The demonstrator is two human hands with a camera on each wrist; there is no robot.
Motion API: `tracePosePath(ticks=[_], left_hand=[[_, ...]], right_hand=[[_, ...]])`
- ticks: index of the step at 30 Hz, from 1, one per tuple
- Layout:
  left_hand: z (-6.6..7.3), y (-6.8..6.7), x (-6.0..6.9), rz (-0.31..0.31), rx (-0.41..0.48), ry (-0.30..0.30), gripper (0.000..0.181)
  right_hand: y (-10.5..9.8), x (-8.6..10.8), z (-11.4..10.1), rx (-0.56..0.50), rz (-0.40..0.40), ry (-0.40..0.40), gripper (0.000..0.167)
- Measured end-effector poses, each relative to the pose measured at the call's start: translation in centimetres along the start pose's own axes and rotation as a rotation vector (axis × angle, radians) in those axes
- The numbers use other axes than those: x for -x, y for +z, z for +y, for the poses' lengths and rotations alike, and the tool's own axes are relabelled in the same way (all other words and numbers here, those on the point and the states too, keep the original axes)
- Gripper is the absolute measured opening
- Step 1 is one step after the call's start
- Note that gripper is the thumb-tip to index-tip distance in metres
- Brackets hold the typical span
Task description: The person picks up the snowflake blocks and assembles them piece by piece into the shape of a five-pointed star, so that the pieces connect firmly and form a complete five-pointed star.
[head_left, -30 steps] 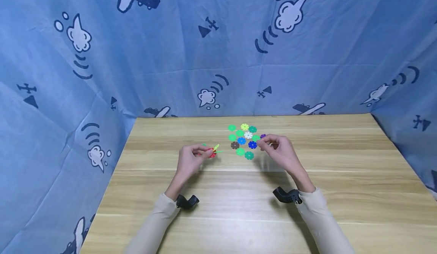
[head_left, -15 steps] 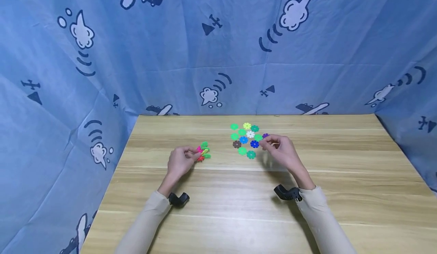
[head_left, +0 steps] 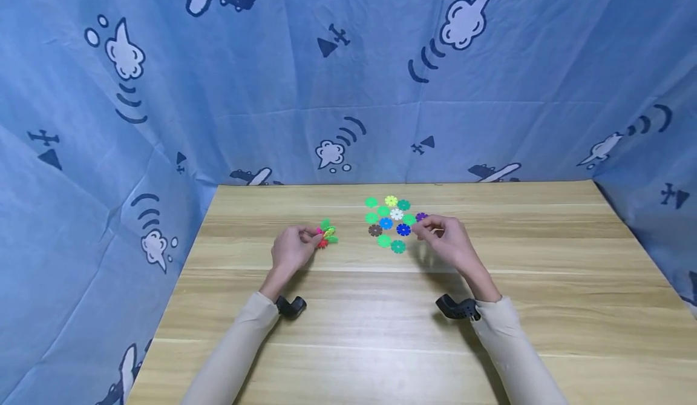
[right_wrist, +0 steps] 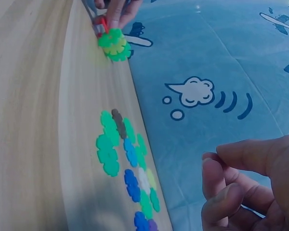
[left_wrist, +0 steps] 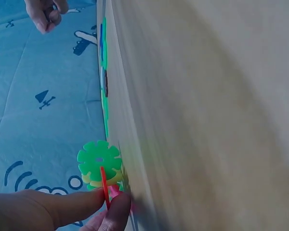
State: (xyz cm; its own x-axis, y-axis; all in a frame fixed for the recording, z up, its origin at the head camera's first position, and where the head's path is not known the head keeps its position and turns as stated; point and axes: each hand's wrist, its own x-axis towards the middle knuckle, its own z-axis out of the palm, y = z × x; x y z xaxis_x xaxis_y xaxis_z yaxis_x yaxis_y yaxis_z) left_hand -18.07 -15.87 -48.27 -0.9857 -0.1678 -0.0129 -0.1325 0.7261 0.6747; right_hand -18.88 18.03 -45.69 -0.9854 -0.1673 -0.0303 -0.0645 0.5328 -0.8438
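Note:
My left hand [head_left: 293, 249] pinches a red snowflake disc [left_wrist: 105, 186] between thumb and finger. It belongs to a small cluster of interlocked plastic discs, with a green disc [left_wrist: 92, 162], a yellow disc [right_wrist: 114, 46] and pink showing. The cluster is just above or at the table top; which one I cannot tell. Beside the right edge of a group of loose discs, my right hand [head_left: 445, 240] hovers with loosely curled fingers and nothing visible in them. Nearest to it are a dark blue disc [head_left: 403, 230] and a purple disc [head_left: 421, 217].
Several loose discs lie flat mid-table, including a brown disc [head_left: 375, 230], a white disc [head_left: 396, 214] and a light blue disc [head_left: 385, 223]. The wooden table [head_left: 348, 332] ends at a blue printed curtain [head_left: 245, 138] behind and at the sides.
My left hand has drawn left, away from the loose discs, with the cluster. The cluster has turned, so more of its green discs face the head view. The right hand stays nearly still.

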Motion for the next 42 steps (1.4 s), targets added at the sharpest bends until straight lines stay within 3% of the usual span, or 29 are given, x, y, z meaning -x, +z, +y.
tracePosePath(ticks=[11, 14, 16, 22, 28, 36, 42], left_hand=[[0.1, -0.9, -0.6, 0.024, -0.076, 0.002, 0.022], [0.7, -1.2, -0.6, 0.041, -0.063, 0.031, 0.021], [1.3, -1.1, -0.6, 0.047, -0.037, 0.083, 0.02], [3.9, 0.6, 0.0, -0.037, 0.064, 0.239, 0.016], [6.3, 2.8, 0.3, -0.127, 0.072, 0.326, 0.015], [8.2, 5.8, -0.1, -0.214, 0.067, 0.327, 0.018], [8.7, 7.1, -0.3, -0.194, -0.007, 0.298, 0.021]], right_hand=[[1.1, -0.4, 0.2, 0.036, -0.025, -0.022, 0.021], [1.4, -0.6, 0.0, 0.06, -0.034, -0.023, 0.019], [1.6, -0.8, 0.1, 0.082, -0.046, -0.034, 0.018], [2.5, -1.2, 1.1, 0.168, -0.087, -0.035, 0.029], [3.0, -1.1, 1.6, 0.189, -0.086, 0.02, 0.033], [3.1, -1.2, 1.9, 0.164, -0.055, 0.022, 0.029], [3.2, -0.9, 1.9, 0.133, -0.075, 0.003, 0.025]])
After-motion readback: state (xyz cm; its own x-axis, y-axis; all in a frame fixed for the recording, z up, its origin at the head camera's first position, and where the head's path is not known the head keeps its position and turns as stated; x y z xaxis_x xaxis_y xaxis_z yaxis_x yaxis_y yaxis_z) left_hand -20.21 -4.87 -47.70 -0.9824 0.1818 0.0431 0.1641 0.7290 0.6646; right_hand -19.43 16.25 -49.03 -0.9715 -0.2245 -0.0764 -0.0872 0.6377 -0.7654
